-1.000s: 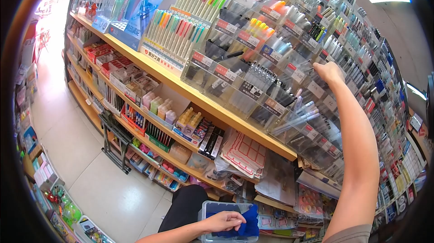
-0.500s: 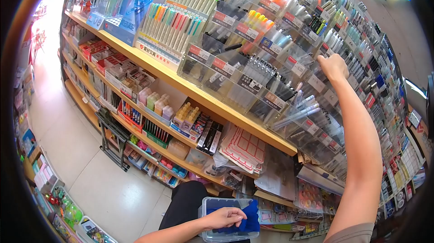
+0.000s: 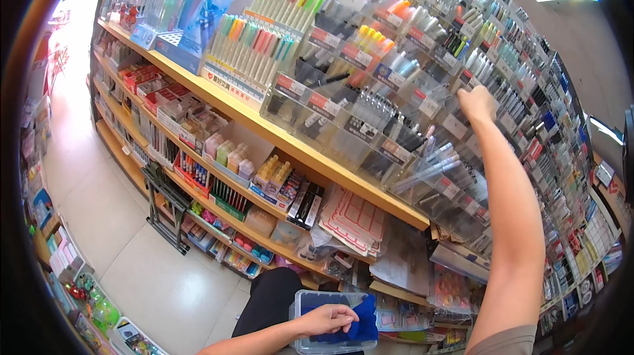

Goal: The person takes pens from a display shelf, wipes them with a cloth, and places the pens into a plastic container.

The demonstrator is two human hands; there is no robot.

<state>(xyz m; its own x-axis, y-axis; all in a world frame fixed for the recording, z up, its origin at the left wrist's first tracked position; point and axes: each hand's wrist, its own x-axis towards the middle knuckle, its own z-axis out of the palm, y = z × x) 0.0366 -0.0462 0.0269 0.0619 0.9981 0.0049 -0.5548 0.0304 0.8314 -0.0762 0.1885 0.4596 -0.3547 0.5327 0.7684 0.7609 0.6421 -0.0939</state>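
My right hand (image 3: 477, 103) reaches into the pen display rack (image 3: 409, 127), its fingers bent and closed by a compartment of pens. Whatever its fingertips hold is too hidden to name. Low in the view, my left hand (image 3: 328, 319) rests over a clear plastic box (image 3: 310, 301), fingers loosely curled together with nothing visible in them. Inside the box, under the fingers, lies a blue cloth (image 3: 364, 330). Near my right hand are price tags and tightly packed pens (image 3: 456, 41).
Coloured markers in a white stand (image 3: 254, 58) are left of the rack on a wooden shelf edge (image 3: 218, 94). Lower shelves hold boxes, bottles (image 3: 271, 173) and stacked paper sheets (image 3: 353, 219). A folded black metal frame (image 3: 165, 206) leans in the tiled aisle.
The view has shifted slightly. My right hand stays at the rack, slightly lower and to the left in the picture. My left hand keeps its place over the box.
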